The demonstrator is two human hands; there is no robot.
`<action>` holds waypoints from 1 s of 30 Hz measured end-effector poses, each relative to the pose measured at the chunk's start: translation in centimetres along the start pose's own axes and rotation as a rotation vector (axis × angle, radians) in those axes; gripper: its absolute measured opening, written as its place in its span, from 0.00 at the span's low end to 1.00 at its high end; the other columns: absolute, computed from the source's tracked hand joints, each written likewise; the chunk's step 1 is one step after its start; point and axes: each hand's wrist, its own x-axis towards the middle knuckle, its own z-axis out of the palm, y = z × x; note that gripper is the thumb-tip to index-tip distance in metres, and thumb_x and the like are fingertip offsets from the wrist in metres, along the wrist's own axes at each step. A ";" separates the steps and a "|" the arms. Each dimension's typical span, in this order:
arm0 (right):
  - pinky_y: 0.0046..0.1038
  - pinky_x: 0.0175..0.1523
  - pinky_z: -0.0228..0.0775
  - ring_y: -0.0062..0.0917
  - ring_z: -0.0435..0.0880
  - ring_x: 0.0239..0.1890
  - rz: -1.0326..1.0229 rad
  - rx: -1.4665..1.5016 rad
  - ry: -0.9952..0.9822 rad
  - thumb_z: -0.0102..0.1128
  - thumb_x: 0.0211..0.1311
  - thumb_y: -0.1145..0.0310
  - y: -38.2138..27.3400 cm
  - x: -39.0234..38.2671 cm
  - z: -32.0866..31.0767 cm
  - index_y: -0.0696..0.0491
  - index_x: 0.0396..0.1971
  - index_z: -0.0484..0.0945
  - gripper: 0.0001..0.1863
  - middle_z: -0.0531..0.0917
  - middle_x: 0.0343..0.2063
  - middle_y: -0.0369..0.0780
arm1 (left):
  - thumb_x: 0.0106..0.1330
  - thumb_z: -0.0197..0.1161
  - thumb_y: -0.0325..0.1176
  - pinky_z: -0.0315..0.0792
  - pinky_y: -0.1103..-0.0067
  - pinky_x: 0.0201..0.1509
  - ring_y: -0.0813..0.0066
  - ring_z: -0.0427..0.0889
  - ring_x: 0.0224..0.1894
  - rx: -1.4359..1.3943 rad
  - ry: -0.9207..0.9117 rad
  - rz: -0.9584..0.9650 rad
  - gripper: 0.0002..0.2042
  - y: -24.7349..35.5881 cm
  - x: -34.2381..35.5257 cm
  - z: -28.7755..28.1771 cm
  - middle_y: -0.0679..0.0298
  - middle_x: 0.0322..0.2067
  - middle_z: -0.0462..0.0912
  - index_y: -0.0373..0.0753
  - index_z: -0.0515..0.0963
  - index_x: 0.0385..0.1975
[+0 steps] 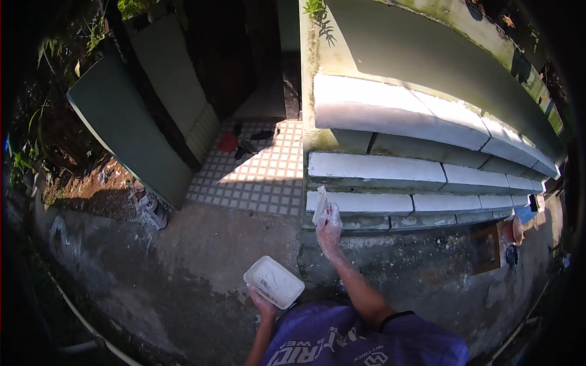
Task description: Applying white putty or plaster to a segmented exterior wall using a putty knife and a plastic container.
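Note:
My left hand [262,301] grips the edge of a shallow white rectangular tub [250,272], low in the middle. Streaky white and grey residue covers the tub's bottom. My right hand [330,227], smeared white over fingers and wrist, is closed around a narrow white-coated tool [319,205]; its exact kind is hard to make out. The tool stands upright at the left end of the lowest white-topped block row [360,202]; whether it touches the block I cannot tell. Above that run a middle white row [378,169] and a broad white top ledge [390,110].
A tiled doorway floor [262,174] holds a red item [227,142] and dark footwear [247,146]. A white-smeared bucket [152,210] lies by the green panel [128,122]. Along the wall at right are a brown framed board [486,250] and an orange-brown bowl-shaped container [517,230].

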 end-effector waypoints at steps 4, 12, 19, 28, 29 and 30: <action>0.42 0.46 0.72 0.52 0.79 0.41 -0.190 -0.100 0.075 0.44 0.68 0.70 0.6 1.2 0.1 0.62 0.52 0.66 0.16 0.77 0.41 0.56 | 0.71 0.33 0.61 0.70 0.64 0.60 0.61 0.75 0.55 0.003 -0.023 -0.006 0.33 -0.1 -1.2 1.2 0.59 0.55 0.73 0.41 0.63 0.62; 0.41 0.48 0.72 0.51 0.78 0.43 -0.139 -0.022 -0.065 0.44 0.69 0.69 0.7 0.2 -1.0 0.61 0.54 0.65 0.17 0.77 0.42 0.55 | 0.71 0.31 0.61 0.69 0.63 0.60 0.60 0.73 0.57 -0.014 0.028 -0.041 0.32 0.4 -3.8 5.3 0.60 0.57 0.70 0.43 0.62 0.64; 0.39 0.51 0.72 0.52 0.78 0.46 -0.247 -0.089 -0.055 0.45 0.68 0.70 0.4 2.3 -0.8 0.62 0.55 0.65 0.18 0.77 0.43 0.57 | 0.70 0.32 0.63 0.69 0.62 0.61 0.60 0.72 0.59 -0.054 0.065 -0.111 0.33 0.6 -4.4 6.0 0.61 0.58 0.70 0.45 0.61 0.65; 0.41 0.54 0.70 0.49 0.78 0.49 0.023 0.112 -0.055 0.44 0.68 0.72 -1.1 -1.0 -0.7 0.63 0.56 0.65 0.19 0.77 0.46 0.55 | 0.70 0.30 0.64 0.68 0.63 0.62 0.59 0.72 0.59 -0.099 0.035 -0.112 0.34 1.6 -3.6 2.8 0.61 0.60 0.69 0.45 0.60 0.65; 0.41 0.54 0.70 0.49 0.78 0.49 0.024 0.109 -0.053 0.44 0.68 0.72 -1.2 -0.8 -0.5 0.63 0.56 0.65 0.19 0.77 0.46 0.55 | 0.70 0.30 0.64 0.67 0.63 0.62 0.59 0.71 0.59 -0.090 0.064 -0.121 0.34 1.9 -3.5 2.6 0.61 0.60 0.69 0.45 0.60 0.65; 0.41 0.53 0.70 0.49 0.78 0.48 0.039 0.117 -0.022 0.45 0.68 0.72 -1.2 -0.4 -0.3 0.62 0.56 0.64 0.18 0.77 0.46 0.55 | 0.70 0.30 0.64 0.67 0.63 0.62 0.59 0.71 0.59 -0.089 0.063 -0.125 0.34 2.3 -3.4 2.6 0.61 0.60 0.69 0.45 0.60 0.65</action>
